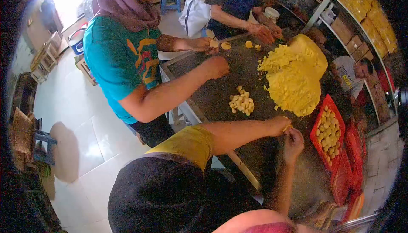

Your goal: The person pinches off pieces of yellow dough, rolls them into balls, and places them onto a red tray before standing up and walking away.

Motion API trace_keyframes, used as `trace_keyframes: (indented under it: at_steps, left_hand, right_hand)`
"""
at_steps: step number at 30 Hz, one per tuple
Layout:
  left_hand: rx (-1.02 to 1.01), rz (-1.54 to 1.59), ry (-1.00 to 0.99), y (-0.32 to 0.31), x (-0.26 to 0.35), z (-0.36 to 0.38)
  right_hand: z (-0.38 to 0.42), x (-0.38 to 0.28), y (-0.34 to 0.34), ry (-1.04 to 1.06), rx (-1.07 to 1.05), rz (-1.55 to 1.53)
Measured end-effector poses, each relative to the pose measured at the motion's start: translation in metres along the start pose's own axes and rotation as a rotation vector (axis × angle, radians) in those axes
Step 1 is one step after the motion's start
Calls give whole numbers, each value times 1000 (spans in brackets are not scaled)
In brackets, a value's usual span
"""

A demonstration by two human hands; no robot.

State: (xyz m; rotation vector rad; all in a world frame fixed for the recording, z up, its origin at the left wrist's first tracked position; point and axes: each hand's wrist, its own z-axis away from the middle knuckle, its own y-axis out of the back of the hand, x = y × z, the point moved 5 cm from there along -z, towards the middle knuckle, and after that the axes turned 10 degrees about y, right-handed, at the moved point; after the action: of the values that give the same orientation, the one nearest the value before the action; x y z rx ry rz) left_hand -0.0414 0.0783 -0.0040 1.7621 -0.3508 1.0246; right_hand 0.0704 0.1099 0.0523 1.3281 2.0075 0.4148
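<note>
Neither of my hands shows in the head view. Bare skin and maroon cloth (267,228) cross the bottom edge; I cannot tell whose they are. Just beyond, a person in a black headscarf (157,190) with a yellow sleeve pinches a small yellow piece between a hand (280,125) and another hand (294,143). A big mound of crumbly yellow dough (295,80) sits on the dark tabletop (255,141). Left of it lies a small heap of pale chunks (241,101). A red tray (313,134) at the right holds rows of pale round balls (328,131).
Across the table, a person in a teal shirt (108,65) holds a pale piece near several flattened dough pieces (226,45). A person in a dark apron (238,5) works at the far end. More red trays (342,182) and loaded shelves (348,33) line the right.
</note>
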Motion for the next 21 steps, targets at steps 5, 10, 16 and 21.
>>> trace_keyframes:
  at_steps: [5,10,16,21]
  left_hand:
    - [169,133,-233,7,13,9]
    - [150,-45,-187,19,18,19]
    - [113,-23,-280,25,31,27]
    - [182,-25,-203,26,16,21]
  right_hand:
    - [-9,-9,7,-58,-24,113]
    - [-11,-20,10,5,-62,106]
    - [-9,-6,9,-575,-166,-155]
    - [-9,-10,9,-213,24,-203]
